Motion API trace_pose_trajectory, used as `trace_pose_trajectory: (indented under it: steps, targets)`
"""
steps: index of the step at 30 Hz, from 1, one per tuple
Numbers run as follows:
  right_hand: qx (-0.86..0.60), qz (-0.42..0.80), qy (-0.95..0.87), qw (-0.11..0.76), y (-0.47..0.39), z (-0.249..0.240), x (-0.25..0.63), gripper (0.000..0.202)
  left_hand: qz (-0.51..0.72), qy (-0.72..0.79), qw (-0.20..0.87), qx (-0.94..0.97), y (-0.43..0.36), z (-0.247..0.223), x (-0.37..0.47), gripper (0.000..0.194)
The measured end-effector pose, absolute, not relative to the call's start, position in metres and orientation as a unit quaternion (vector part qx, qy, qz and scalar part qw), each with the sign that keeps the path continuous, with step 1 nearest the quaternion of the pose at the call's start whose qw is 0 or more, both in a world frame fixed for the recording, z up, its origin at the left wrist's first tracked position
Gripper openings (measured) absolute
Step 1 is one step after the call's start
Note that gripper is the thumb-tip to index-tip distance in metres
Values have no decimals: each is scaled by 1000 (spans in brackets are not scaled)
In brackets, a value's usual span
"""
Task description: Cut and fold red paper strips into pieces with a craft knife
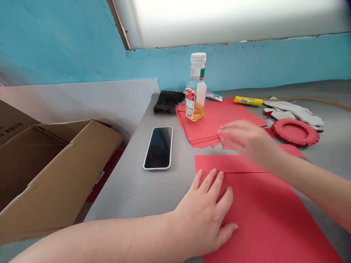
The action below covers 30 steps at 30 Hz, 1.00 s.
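Left hand (204, 215) is lying spread, gripping nothing, on one large red paper sheet (260, 219); beyond it, one white-rimmed black rectangular phone (158, 148) is lying. Right hand (248, 140) is blurring, grip unclear.

- You are in a plain room laid out for paper craft; whether it is part of a home or a small workshop, you cannot tell.
- Your grey tabletop (128, 193) carries large red sheets (260, 212) and, beyond them, a pile of red paper (233, 109).
- To your right, a red ring with a jagged edge (295, 132), a yellow tube (248, 101) and pale work gloves (297, 110) suggest handwork.
- Your phone (158, 149) and a bottle (195, 89) with some amber liquid give it an everyday, informal look.
- Beside you, an open cardboard box (68, 175), the scuffed blue wall (60, 40) and the rough-edged white pane (233, 22) look makeshift rather than office-like.
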State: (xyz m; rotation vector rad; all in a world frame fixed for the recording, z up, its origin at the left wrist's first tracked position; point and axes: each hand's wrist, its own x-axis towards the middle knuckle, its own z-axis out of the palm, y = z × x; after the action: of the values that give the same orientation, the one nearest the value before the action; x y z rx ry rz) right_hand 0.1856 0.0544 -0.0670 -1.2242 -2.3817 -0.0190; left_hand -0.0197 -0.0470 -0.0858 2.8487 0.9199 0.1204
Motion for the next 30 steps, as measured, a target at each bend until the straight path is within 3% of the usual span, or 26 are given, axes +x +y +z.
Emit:
trace_pose_trajectory:
  steps: [3,7,13,30]
  targets:
    - [-352,33,-914,198,3,-87,183,46,43,306,80,948,-48,-86,-19,55]
    - [-336,32,-935,107,-21,-108,194,64,52,321,95,941,-49,-87,-19,54]
    - [-335,12,-940,72,-13,-108,198,66,39,330,117,936,-48,-85,-18,57]
    - [-320,-34,-943,88,-15,-106,203,63,-2,325,137,936,-42,-79,-21,65]
